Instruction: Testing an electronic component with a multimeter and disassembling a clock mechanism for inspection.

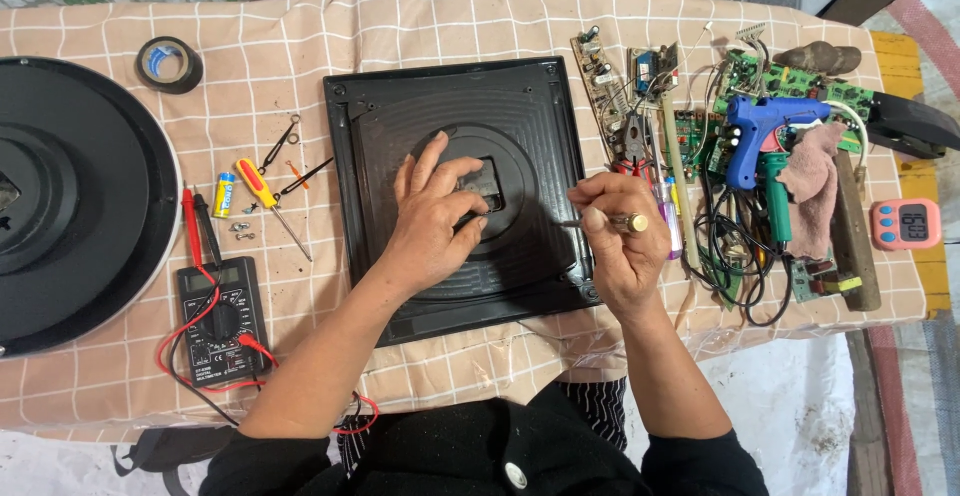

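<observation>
A square black plastic clock back [455,96] lies face down on the checked tablecloth [300,36]. My left hand [432,218] rests flat on its round centre, fingers spread over the small clock movement [487,184]. My right hand [620,241] hovers over the panel's right edge. It grips a thin metal tool with a brass-coloured end [628,223], tip pointing left toward the movement.
A large round black clock body [70,206] sits at far left. Nearby lie a tape roll [169,64], yellow screwdriver [262,191], battery [223,196] and multimeter [220,321] with red leads. At right: circuit boards [800,81], blue glue gun [757,126], pink timer [906,223], tangled wires.
</observation>
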